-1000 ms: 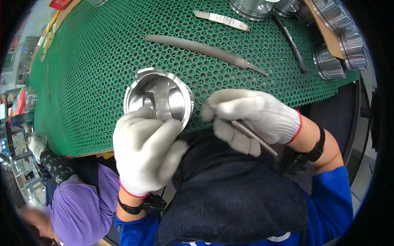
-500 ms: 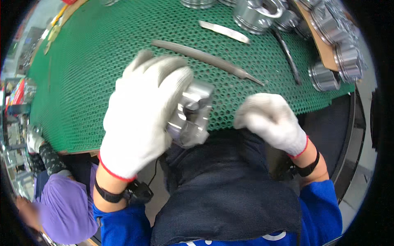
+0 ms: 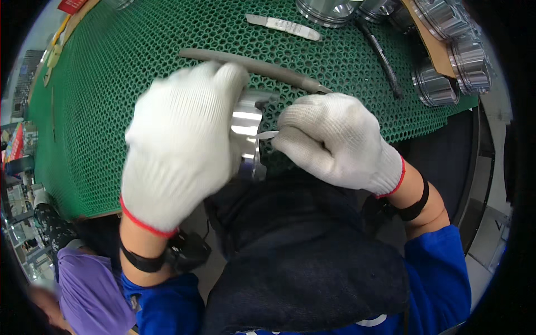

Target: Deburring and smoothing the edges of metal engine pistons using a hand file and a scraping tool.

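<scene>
My left hand (image 3: 178, 137), in a white knit glove with a red cuff, is closed around a shiny metal piston (image 3: 246, 120). The piston is held tilted over the near part of the green mat, and the glove covers much of it. Facing it, my gloved right hand (image 3: 343, 139) is closed in a pinch on a thin tool (image 3: 267, 135). Only the tool's narrow pale tip shows, at the piston's edge; its handle is hidden in the fist. Just beyond both hands lies a long grey file (image 3: 251, 64).
The green perforated mat (image 3: 111, 84) carries a white-handled knife (image 3: 290, 27) and a black pen-like tool (image 3: 379, 58). Several pistons (image 3: 435, 86) stand at the far right around a cardboard sheet (image 3: 432, 42). A co-worker in a purple garment (image 3: 92, 290) is at lower left.
My right hand has moved left and up to the piston, and the thin tool's tip now shows. My left hand has shifted slightly left and turned the piston.
</scene>
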`<action>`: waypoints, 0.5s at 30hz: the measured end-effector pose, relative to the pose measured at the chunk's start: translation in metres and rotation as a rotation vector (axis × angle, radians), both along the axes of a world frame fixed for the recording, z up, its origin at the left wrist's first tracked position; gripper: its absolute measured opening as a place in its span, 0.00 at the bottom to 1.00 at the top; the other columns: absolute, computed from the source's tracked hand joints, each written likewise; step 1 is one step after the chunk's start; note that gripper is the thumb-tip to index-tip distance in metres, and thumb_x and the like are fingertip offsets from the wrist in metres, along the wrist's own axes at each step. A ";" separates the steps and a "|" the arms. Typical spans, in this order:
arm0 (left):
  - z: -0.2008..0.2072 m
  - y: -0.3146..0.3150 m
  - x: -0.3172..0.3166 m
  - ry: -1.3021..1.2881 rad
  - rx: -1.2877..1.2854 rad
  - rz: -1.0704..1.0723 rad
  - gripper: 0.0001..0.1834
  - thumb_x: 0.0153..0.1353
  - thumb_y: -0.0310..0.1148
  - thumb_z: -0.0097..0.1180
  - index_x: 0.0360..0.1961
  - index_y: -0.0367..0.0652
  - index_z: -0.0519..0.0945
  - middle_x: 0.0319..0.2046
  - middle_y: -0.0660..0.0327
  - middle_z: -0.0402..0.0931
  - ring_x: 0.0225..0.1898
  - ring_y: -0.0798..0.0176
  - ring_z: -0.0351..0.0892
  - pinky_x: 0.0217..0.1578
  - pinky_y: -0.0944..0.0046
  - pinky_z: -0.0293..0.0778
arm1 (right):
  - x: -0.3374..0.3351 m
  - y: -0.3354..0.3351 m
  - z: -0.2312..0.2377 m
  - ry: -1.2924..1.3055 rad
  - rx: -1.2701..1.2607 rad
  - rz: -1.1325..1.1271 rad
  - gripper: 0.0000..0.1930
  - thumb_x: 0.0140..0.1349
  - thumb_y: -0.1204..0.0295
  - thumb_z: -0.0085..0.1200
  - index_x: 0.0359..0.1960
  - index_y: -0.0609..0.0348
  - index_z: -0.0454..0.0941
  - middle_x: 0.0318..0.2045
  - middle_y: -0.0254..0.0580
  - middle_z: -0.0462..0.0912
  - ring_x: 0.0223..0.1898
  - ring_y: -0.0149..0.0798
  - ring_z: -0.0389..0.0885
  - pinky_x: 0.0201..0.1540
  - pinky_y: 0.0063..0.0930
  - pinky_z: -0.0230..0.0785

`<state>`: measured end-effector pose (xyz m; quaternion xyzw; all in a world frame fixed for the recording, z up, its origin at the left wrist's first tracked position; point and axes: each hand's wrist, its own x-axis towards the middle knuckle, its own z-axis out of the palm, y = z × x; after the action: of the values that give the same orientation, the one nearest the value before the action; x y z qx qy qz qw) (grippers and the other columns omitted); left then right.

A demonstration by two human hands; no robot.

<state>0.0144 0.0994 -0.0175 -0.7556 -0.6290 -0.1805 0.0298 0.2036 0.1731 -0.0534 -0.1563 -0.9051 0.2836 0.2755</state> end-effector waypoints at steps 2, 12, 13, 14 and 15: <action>0.008 0.019 -0.003 0.039 -0.192 0.002 0.16 0.45 0.30 0.63 0.39 0.39 0.80 0.32 0.50 0.80 0.38 0.44 0.81 0.40 0.52 0.76 | 0.002 0.001 0.005 -0.089 0.016 -0.002 0.08 0.53 0.68 0.61 0.23 0.58 0.78 0.18 0.41 0.75 0.21 0.46 0.77 0.26 0.36 0.69; 0.024 0.055 -0.014 0.255 -0.467 0.026 0.24 0.40 0.24 0.64 0.44 0.40 0.83 0.36 0.47 0.82 0.42 0.43 0.82 0.44 0.53 0.79 | 0.004 0.007 0.034 -0.446 0.292 0.101 0.15 0.63 0.59 0.55 0.23 0.54 0.78 0.17 0.39 0.78 0.19 0.43 0.81 0.24 0.37 0.75; 0.027 0.050 -0.013 0.207 -0.434 0.038 0.23 0.41 0.24 0.63 0.44 0.41 0.83 0.36 0.47 0.82 0.43 0.43 0.82 0.44 0.53 0.79 | 0.002 0.006 0.043 -0.521 0.232 0.133 0.15 0.63 0.59 0.55 0.23 0.54 0.78 0.17 0.41 0.78 0.19 0.43 0.81 0.24 0.37 0.75; 0.030 0.045 -0.011 0.163 -0.402 0.038 0.23 0.42 0.25 0.62 0.45 0.41 0.83 0.37 0.47 0.82 0.43 0.43 0.82 0.44 0.53 0.79 | 0.001 0.004 0.049 -0.595 0.167 0.155 0.16 0.62 0.59 0.55 0.22 0.55 0.78 0.17 0.42 0.78 0.20 0.44 0.81 0.24 0.38 0.75; 0.033 0.040 -0.012 0.123 -0.360 0.042 0.23 0.43 0.25 0.61 0.45 0.41 0.82 0.37 0.47 0.82 0.43 0.43 0.82 0.45 0.53 0.78 | 0.003 0.003 0.049 -0.586 0.166 0.147 0.16 0.62 0.59 0.55 0.22 0.55 0.78 0.17 0.42 0.78 0.20 0.44 0.81 0.24 0.38 0.75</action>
<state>0.0027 0.1393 0.0159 -0.7451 -0.6636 -0.0180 -0.0638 0.2068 0.1758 -0.0040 -0.1426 -0.9749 0.1709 -0.0068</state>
